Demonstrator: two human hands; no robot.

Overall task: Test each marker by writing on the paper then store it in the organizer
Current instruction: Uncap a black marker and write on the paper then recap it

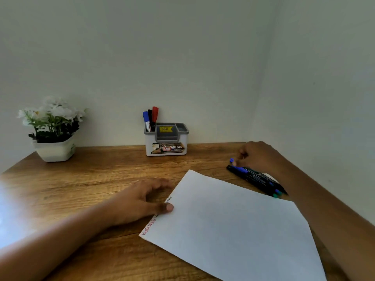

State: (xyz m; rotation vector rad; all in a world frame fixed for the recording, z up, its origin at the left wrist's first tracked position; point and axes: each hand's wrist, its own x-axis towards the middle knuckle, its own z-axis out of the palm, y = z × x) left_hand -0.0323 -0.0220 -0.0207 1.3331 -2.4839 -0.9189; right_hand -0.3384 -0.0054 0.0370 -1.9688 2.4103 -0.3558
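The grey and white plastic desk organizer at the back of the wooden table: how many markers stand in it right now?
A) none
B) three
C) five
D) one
B: the grey and white plastic desk organizer holds three upright markers in its left compartment, a blue-capped marker, a black-capped marker and a red-capped marker.

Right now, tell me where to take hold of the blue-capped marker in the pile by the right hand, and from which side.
Grip the blue-capped marker at its cap end, which sticks out at the far-left end of the marker pile. Come from above with the right hand, whose fingers are already there. The barrels lie flat and packed together, so their middles probably offer little room.
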